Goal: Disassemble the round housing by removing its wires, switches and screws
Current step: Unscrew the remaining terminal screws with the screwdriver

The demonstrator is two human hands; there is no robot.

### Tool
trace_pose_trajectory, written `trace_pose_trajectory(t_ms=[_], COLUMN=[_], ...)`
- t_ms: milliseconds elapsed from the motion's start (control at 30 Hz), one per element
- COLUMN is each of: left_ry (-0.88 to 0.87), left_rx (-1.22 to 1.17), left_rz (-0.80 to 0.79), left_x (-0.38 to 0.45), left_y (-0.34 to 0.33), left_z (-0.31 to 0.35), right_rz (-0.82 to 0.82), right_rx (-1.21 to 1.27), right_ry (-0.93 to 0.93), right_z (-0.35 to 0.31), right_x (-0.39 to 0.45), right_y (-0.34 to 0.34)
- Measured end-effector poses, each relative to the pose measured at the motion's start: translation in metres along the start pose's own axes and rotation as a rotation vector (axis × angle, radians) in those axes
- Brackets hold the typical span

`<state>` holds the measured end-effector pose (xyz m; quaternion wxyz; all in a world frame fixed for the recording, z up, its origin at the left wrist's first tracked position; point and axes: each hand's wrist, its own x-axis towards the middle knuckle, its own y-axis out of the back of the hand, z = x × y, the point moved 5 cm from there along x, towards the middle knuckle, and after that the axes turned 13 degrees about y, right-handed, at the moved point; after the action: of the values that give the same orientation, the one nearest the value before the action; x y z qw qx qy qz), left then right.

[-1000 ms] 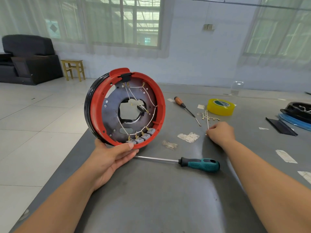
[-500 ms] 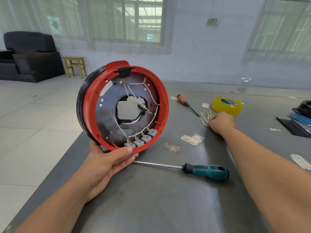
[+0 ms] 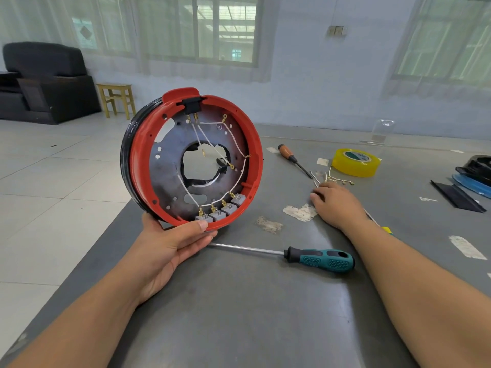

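Left hand (image 3: 170,251) grips the round housing (image 3: 192,158) upright by its lower rim — just left of the teal screwdriver (image 3: 317,258). Right hand (image 3: 337,204) beyond the screwdriver, knuckles up on the table (image 3: 239,314) — cannot tell its grip.

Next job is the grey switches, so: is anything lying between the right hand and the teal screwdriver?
Nothing visible: bare table separates the right hand from the teal screwdriver. The left hand holds the housing upright.
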<state>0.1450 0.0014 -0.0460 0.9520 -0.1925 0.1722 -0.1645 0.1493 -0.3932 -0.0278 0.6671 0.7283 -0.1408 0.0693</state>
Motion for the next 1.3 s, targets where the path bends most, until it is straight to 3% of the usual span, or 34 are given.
trace_pose_trajectory(t_ms=[600, 667, 767, 900, 1067, 1300], left_ry=[0.004, 0.014, 0.026, 0.031, 0.02, -0.069], left_rx=[-0.033, -0.043, -0.061, -0.082, -0.065, -0.024], left_rz=[-0.02, -0.026, -0.026, -0.025, -0.01, -0.006], left_x=[-0.001, -0.001, -0.002, -0.005, -0.01, -0.014], left_y=[-0.002, -0.002, -0.003, -0.004, -0.005, -0.005], left_z=[0.002, 0.003, 0.004, 0.005, 0.004, 0.007], right_rz=[-0.183, -0.136, 0.086, 0.206, 0.11, 0.242], right_rx=[0.097, 0.167, 0.247, 0.509, 0.997, 1.205], right_ry=[-0.073, -0.061, -0.009, 0.044, 0.05, -0.036], right_z=[0.009, 0.003, -0.027, -0.088, -0.152, -0.175], right_x=[0.011, 0.008, 0.005, -0.012, -0.038, -0.057], right_y=[-0.002, 0.01, 0.043, 0.073, 0.063, 0.036])
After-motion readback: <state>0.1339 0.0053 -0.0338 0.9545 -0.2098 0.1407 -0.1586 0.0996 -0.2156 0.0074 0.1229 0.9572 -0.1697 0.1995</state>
